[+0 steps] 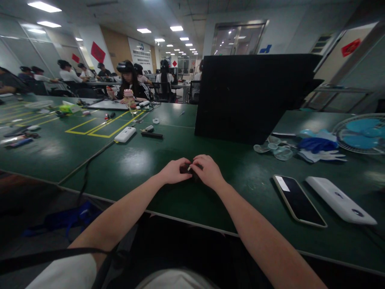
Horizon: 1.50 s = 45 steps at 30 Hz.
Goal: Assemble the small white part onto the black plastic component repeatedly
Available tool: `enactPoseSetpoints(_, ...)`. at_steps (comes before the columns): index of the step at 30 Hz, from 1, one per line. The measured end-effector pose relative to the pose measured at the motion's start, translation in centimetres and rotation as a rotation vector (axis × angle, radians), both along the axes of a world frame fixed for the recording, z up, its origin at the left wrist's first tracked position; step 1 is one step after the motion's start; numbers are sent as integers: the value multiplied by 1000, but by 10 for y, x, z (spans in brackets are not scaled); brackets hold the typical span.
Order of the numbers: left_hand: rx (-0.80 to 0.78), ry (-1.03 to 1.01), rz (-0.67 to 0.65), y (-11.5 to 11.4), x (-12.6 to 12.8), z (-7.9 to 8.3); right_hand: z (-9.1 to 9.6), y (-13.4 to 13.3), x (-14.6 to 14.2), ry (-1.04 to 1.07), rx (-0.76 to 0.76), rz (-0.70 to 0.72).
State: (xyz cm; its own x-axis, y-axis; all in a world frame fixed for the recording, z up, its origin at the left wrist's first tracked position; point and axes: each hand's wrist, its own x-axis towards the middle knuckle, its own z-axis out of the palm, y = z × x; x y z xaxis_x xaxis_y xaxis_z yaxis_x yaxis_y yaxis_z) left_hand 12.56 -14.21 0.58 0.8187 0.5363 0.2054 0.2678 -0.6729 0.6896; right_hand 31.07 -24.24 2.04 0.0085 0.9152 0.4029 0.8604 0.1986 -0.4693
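Note:
Both my hands rest together on the green table (144, 160) in front of me. My left hand (174, 171) and my right hand (207, 170) are curled, fingertips meeting around a small dark object (187, 168) between them. The fingers cover most of the object, so I cannot make out what it is. Both forearms stretch out from the bottom of the view.
A large black panel (249, 96) stands upright just behind my hands. A phone (297, 198) and a white power bank (339, 200) lie to the right, with gloves (315, 146) and a blue fan (361, 134) beyond. Another white power bank (125, 134) lies left. People sit at far tables.

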Motion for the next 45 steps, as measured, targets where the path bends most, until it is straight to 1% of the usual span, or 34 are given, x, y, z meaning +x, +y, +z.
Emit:
enactPoseSetpoints(8, 26, -7, -37, 0, 0, -3, -2, 3, 2, 14, 47, 53)
enactPoseSetpoints(12, 8, -13, -43, 0, 0, -1, -1, 5, 4, 26, 53, 26)
enactPoseSetpoints(15, 5, -9, -49, -1, 0, 1, 1, 1, 6, 34, 49, 21)
enactPoseSetpoints(18, 22, -8, -32, -2, 0, 1, 5, -5, 9, 29, 39, 70)
enactPoseSetpoints(20, 28, -9, -27, -2, 0, 1, 9, -7, 11, 11, 62, 82)
enactPoseSetpoints(22, 59, -12, -9, -2, 0, 1, 13, -8, 16, 4, 110, 14)
enactPoseSetpoints(24, 119, -11, 31, -1, 0, 2, 16, -7, 24, 12, 116, -147)
enactPoseSetpoints(25, 147, -4, 56, 0, 0, 2, 18, -7, 29, 16, 73, -244)
enactPoseSetpoints(26, 168, 6, 83, 1, 0, 2, 18, -6, 35, 14, -3, -336)
enactPoseSetpoints(27, 177, 20, 111, 1, 0, 3, 19, -6, 41, 4, -118, -398)
enactPoseSetpoints(28, 176, 35, 140, 2, 1, 3, 19, -6, 47, -5, -246, -430)
enactPoseSetpoints(29, 170, 50, 171, 2, 1, 3, 19, -6, 53, -18, -371, -435)
enactPoseSetpoints(31, 157, 72, 224, 3, 0, 3, 21, -10, 62, -53, -567, -375)
enactPoseSetpoints(32, 154, 78, 244, 4, 0, 2, 22, -12, 65, -76, -620, -334)
enactPoseSetpoints(34, 154, 87, 276, 4, 0, 2, 25, -17, 68, -124, -657, -270)
enactPoseSetpoints(38, 150, 96, 284, 4, 1, 3, 26, -21, 63, -140, -625, -146)
enactPoseSetpoints(40, 160, 96, 270, 4, 2, 3, 24, -20, 54, -120, -574, -112)
enactPoseSetpoints(42, 178, 100, 267, 3, 3, 2, 20, -16, 45, -72, -464, -155)
enactPoseSetpoints(45, 175, 94, 256, 3, 2, 1, 15, -9, 35, 148, -289, -258)
